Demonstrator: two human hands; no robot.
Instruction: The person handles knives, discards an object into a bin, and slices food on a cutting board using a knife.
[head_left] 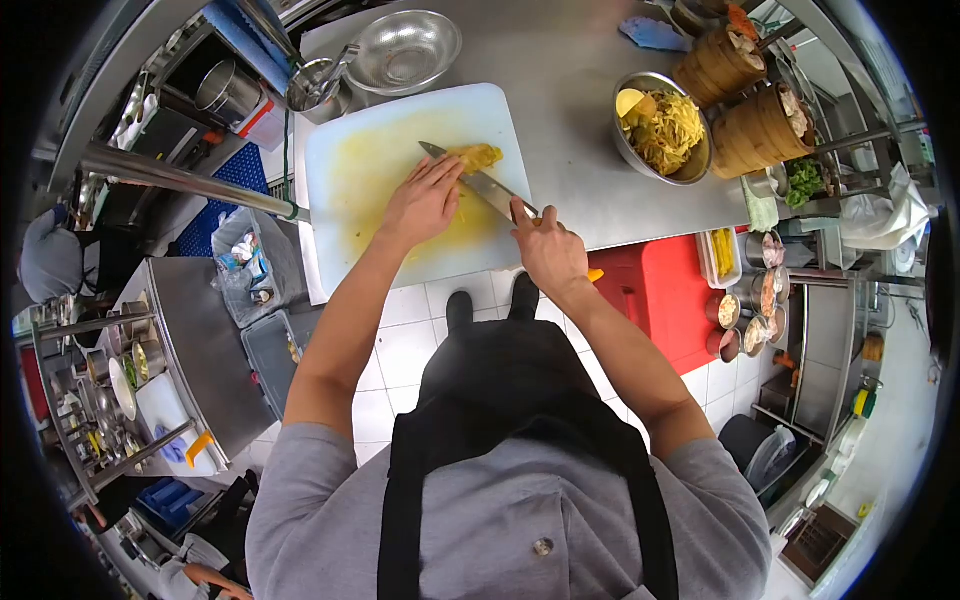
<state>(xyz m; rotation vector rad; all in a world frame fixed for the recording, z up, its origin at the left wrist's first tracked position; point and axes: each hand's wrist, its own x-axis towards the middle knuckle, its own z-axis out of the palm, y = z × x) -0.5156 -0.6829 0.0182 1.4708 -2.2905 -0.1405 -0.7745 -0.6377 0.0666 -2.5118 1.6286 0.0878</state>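
Observation:
My right hand (551,250) is closed around the handle of a knife (487,192), whose blade slants up and left across the white cutting board (340,190). Against the far side of the blade lies a piece of yellow vegetable (480,156), pickled-looking. My left hand (424,202) has its fingers stretched out nearly flat, tips over the blade and the near end of the vegetable; their exact contact is hidden. Yellow juice stains much of the board. To the right stands a metal bowl (690,180) heaped with shredded yellow vegetable (665,130) and some larger chunks.
A metal colander (405,55) and a small pot (318,92) with utensils stand behind the board. Bamboo steamers (760,130) and a blue cloth (655,34) are at the back right. Below the counter's right side is a red container (670,300). Other people (55,255) are at left.

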